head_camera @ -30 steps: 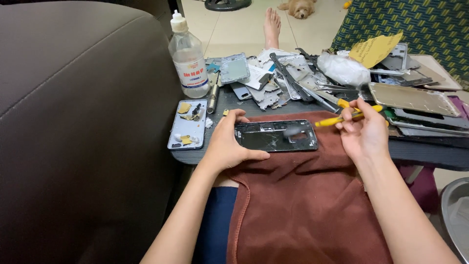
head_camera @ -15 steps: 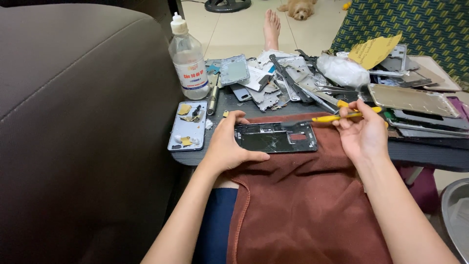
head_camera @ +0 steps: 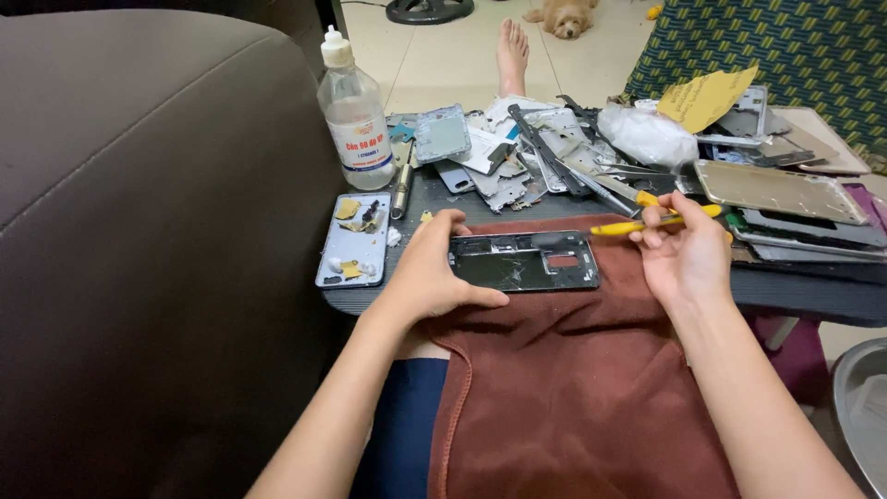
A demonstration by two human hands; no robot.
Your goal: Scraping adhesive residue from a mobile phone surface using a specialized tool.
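On the brown towel [head_camera: 573, 388] spread over the lap and the table [head_camera: 795, 286] edge lies a dark phone frame [head_camera: 524, 261], emptied, long side across. Left hand [head_camera: 432, 273] clamps its near-left end, thumb along the lower rim, fingers over the top edge. Right hand [head_camera: 684, 254] is closed in a narrow pen-style pinch on a yellow-handled tool [head_camera: 651, 222], tip aimed left at the frame's upper right corner, seemingly just short of it.

Working well here appears to call for a firm left-hand hold, flat on the towel, and a shallow tool angle so the tip does not skid across the cracked inner surface.

Packages and labels: a clear plastic bottle [head_camera: 354, 115] with white nozzle cap stands at the far left of the table, carrying a white label with red print. A pale phone back cover [head_camera: 353, 242] beside the frame holds small yellow scraps. A torn yellow card [head_camera: 707, 95] rests atop the scrap pile [head_camera: 545, 152], near a crumpled clear bag [head_camera: 647, 137].
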